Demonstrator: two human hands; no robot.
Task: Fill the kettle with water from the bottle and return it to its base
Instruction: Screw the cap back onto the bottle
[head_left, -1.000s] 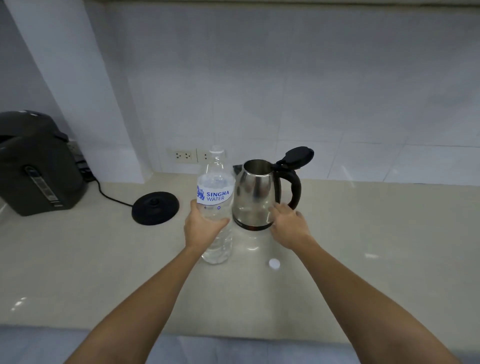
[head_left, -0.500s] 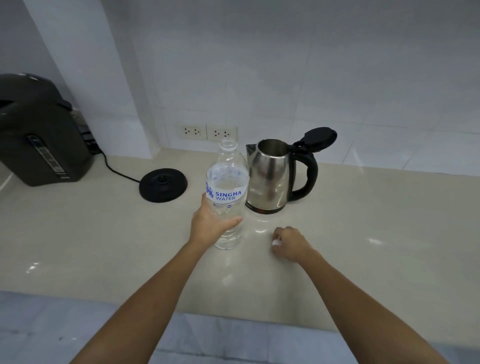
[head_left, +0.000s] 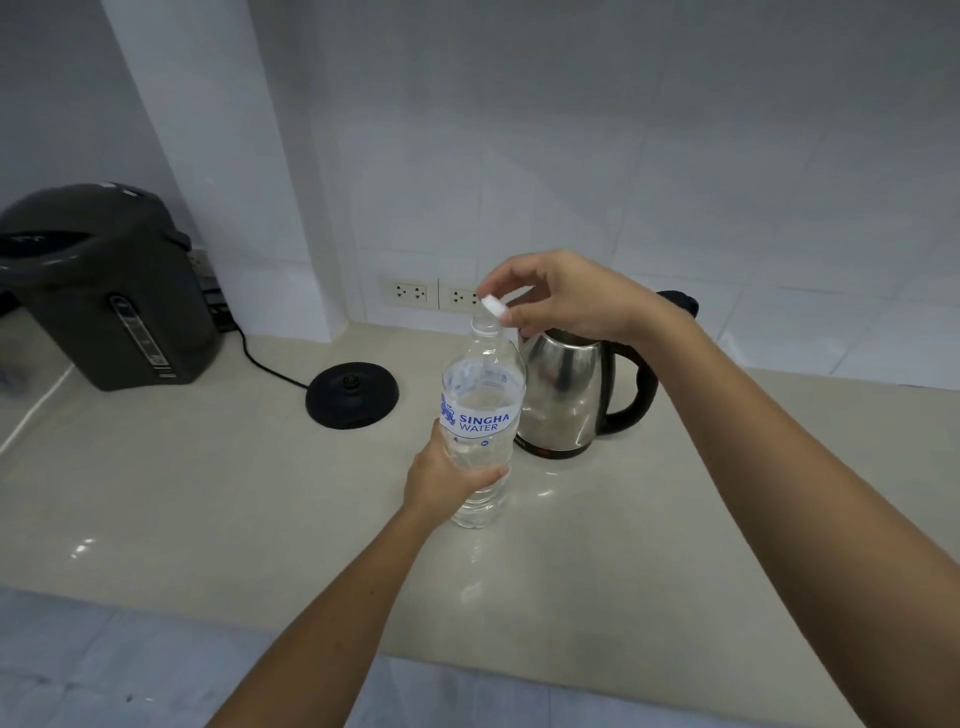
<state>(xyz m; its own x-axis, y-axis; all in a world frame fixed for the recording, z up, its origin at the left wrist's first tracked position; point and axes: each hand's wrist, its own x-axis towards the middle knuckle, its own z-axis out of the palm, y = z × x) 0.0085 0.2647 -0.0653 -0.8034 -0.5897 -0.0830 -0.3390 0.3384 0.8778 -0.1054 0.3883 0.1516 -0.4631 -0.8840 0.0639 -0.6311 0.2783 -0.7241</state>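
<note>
A clear water bottle (head_left: 480, 395) with a blue and white label stands upright on the counter, its neck uncapped. My left hand (head_left: 441, 478) grips its lower body. My right hand (head_left: 566, 296) pinches the small white cap (head_left: 493, 306) just above and right of the bottle's mouth. Behind the bottle stands the steel kettle (head_left: 563, 400) with a black handle; its lid is up and partly hidden by my right hand and wrist. The round black kettle base (head_left: 352, 395) lies on the counter to the left of the bottle.
A dark grey hot-water dispenser (head_left: 104, 291) stands at the far left, with a black cord (head_left: 260, 358) running to the base. Two wall sockets (head_left: 410, 292) sit behind on the tiled wall. The beige counter (head_left: 208, 493) has its front edge near the bottom.
My right hand picked the white cap off the counter and raised it to just above the bottle's mouth. My left hand stayed on the bottle. The camera view shifted.
</note>
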